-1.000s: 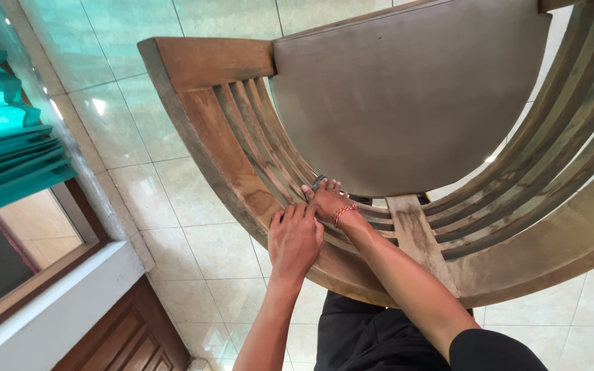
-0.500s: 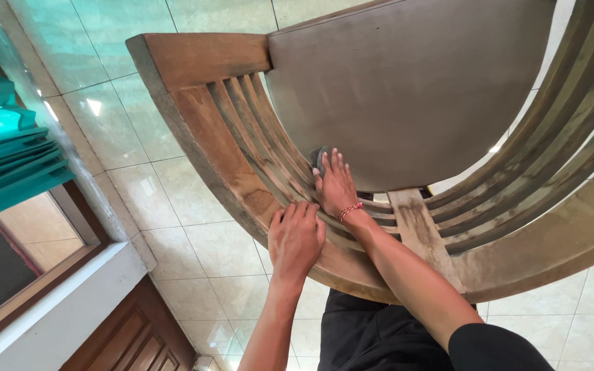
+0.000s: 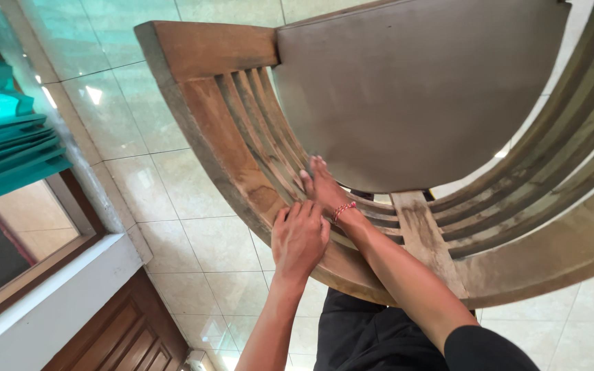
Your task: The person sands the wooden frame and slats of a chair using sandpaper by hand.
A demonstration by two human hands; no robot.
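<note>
A curved wooden chair (image 3: pixel 207 117) with a slatted back and a grey seat pad (image 3: pixel 414 89) fills the view. My left hand (image 3: pixel 300 237) lies palm down on the broad curved rail, fingers slightly bent, holding nothing. My right hand (image 3: pixel 321 185), with a red cord on its wrist, crosses over the left one. Its fingers are pressed flat and together on the slats, right at the edge of the grey pad. Whether anything lies under its fingers is hidden.
Glossy pale floor tiles (image 3: pixel 173 206) lie under the chair. A teal curtain (image 3: pixel 8 144) hangs at the left, above a window frame and white sill (image 3: pixel 49 302). A brown panelled door (image 3: pixel 125 336) is at the lower left. My dark trousers show at the bottom.
My right hand has slid along the slats toward the grey pad's edge. A small dark thing at its fingertips earlier is out of sight now. My left hand stays on the rail.
</note>
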